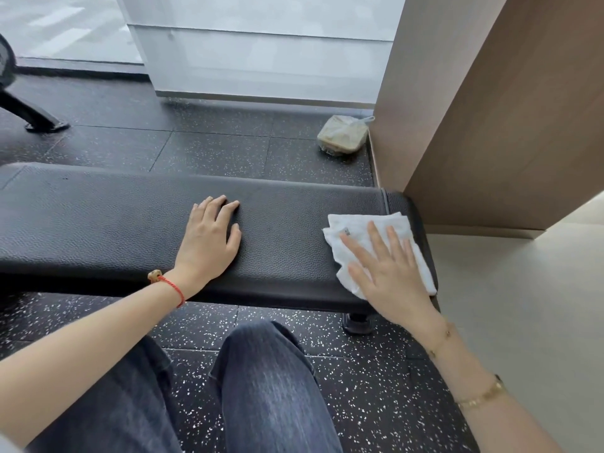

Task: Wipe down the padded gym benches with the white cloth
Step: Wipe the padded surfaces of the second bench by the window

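Note:
A black padded gym bench runs across the view from left to right. My left hand lies flat on its middle, fingers apart, holding nothing. The white cloth is spread on the right end of the bench. My right hand presses flat on top of the cloth with fingers spread, covering its lower middle part.
A brown panelled wall stands close behind the bench's right end. A wrapped package lies on the speckled black floor by the wall. A machine leg is at far left. My knees are in front of the bench.

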The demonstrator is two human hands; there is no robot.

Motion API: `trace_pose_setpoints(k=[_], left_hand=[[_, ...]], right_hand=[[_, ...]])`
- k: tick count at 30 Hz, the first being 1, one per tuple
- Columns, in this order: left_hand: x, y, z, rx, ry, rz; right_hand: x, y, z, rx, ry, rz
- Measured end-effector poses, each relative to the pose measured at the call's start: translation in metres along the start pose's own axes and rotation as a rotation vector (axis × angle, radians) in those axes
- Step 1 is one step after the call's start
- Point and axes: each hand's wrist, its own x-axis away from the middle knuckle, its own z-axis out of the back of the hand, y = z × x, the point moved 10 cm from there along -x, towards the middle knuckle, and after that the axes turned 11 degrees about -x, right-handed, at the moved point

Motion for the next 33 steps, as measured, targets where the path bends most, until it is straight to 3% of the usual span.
trace_pose_setpoints(k=[3, 6, 12, 15, 18, 21, 24, 28, 33], left_hand=[[0.000, 0.000, 0.000, -0.001, -0.004, 0.007], [0.000, 0.000, 0.001, 0.016, -0.004, 0.009], [0.001, -0.001, 0.000, 0.024, -0.014, 0.016], [0.002, -0.002, 0.001, 0.019, -0.013, 0.016], [0.003, -0.003, 0.002, 0.022, 0.000, 0.022], [0.004, -0.002, 0.003, 0.034, 0.009, 0.036], [0.004, -0.002, 0.003, 0.044, 0.008, 0.048], [0.004, -0.005, 0.003, 0.049, 0.016, 0.062], [0.004, -0.005, 0.003, 0.052, 0.030, 0.063]], right_hand=[[-0.056, 0.025, 0.013, 0.001, 0.018, -0.168], [-0.112, 0.008, 0.015, -0.002, -0.021, -0.235], [-0.062, -0.109, -0.035, 0.013, -0.067, 0.164], [-0.036, -0.083, -0.030, -0.001, -0.064, 0.178], [-0.060, -0.021, -0.005, 0.020, -0.015, -0.051], [-0.101, -0.008, 0.005, -0.012, -0.045, -0.220], [-0.109, -0.047, -0.009, -0.034, -0.076, -0.136], [-0.044, -0.080, -0.024, 0.012, -0.029, 0.096], [-0.021, -0.010, -0.003, 0.017, -0.012, -0.002]])
